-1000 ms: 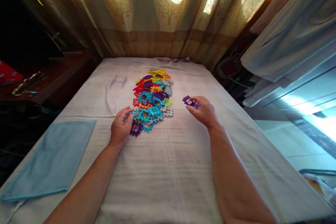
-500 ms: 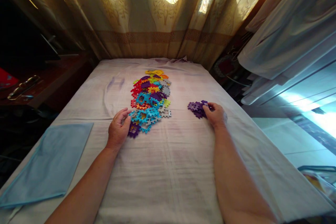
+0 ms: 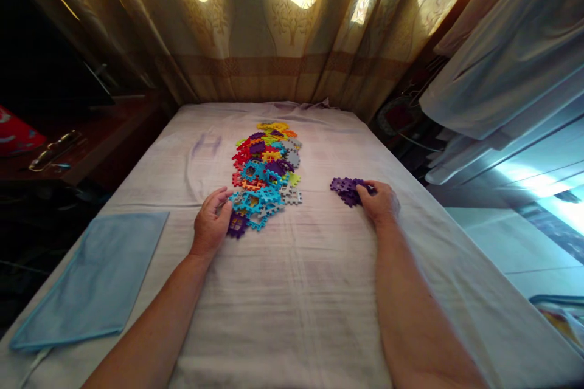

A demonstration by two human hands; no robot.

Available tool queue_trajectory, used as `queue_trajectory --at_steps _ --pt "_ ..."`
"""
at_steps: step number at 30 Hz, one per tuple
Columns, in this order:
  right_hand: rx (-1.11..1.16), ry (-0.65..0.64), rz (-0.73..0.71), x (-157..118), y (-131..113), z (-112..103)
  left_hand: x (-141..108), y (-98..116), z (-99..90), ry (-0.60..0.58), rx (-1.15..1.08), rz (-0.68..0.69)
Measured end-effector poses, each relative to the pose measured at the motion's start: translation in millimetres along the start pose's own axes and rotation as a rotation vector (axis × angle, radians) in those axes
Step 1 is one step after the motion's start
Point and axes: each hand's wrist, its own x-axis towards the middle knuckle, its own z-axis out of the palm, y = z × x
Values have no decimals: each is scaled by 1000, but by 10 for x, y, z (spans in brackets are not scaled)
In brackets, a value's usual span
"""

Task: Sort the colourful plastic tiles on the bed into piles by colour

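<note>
A long heap of colourful plastic interlocking tiles (image 3: 255, 199) with notched edges runs up the middle of the bed-like surface; blue, purple, red, yellow, grey and green ones overlap. My left hand (image 3: 212, 222) rests at the heap's near left edge, fingers apart, beside a purple window tile (image 3: 236, 225), gripping nothing I can see. To the right lies a smaller pile of purple tiles (image 3: 345, 187). My right hand (image 3: 381, 199) is at that pile's right edge, with thumb and fingers closed around a purple tile (image 3: 371, 190) that they partly cover.
A white sheet (image 3: 292, 292) covers the surface. A light blue cloth pouch (image 3: 98, 279) lies at the left edge. Beyond the far edge hangs a patterned curtain (image 3: 255, 42). Eyeglasses (image 3: 55, 151) sit on a dark wooden stand at left, and white fabric (image 3: 493, 67) hangs at right.
The purple tile in my right hand has gone from tilted up to lower and flatter against the small pile. My left hand stays beside the heap. The whole view has shifted slightly.
</note>
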Motion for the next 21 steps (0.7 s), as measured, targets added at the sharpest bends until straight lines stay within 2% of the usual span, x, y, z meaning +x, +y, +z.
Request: queue_trajectory --at_steps 7,13,17,21 --pt "22 35 -65 -28 -101 34 -1 -25 8 24 -63 -41" --pt "24 82 -182 -59 -289 11 -1 8 1 34 -79 -57" --pt "82 70 -323 -157 -600 12 2 17 2 40 -99 -77" --pt "203 -21 -563 -475 -1078 49 2 16 7 45 -112 -90"
